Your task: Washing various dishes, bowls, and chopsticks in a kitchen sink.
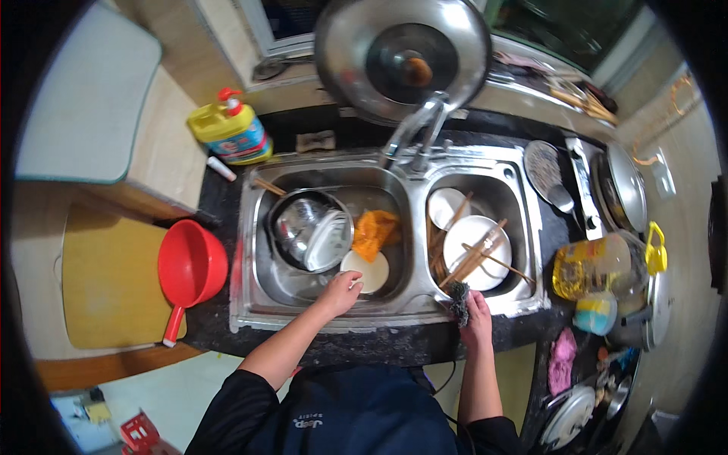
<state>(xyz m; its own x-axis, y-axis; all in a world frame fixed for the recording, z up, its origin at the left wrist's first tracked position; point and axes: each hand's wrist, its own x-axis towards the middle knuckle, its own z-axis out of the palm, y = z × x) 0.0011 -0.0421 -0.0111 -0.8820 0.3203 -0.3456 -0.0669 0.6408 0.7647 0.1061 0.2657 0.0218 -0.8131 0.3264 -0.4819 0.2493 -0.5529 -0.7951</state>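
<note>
My left hand (340, 293) is over the front of the left sink basin (341, 179). Its fingers are slightly apart at the edge of a small cream bowl (372, 273); contact cannot be made out. Behind the bowl lies a crumpled orange cloth (374, 230). To its left, a steel pot (290, 219) holds a whitish dish (329, 242). In my right hand (478, 318) is a dark steel-wool scourer (459, 301), held at the front rim of the right basin (520, 227). That basin contains a white bowl (497, 270) with wooden chopsticks (469, 264) across it, and another white bowl (446, 207).
A faucet (415, 128) arches between the basins, before a large wok (352, 51). Yellow detergent jug (233, 131) and red ladle (193, 261) stand left. On the right are an oil bottle (580, 270), a plastic tub (595, 313) and a pink cloth (562, 361).
</note>
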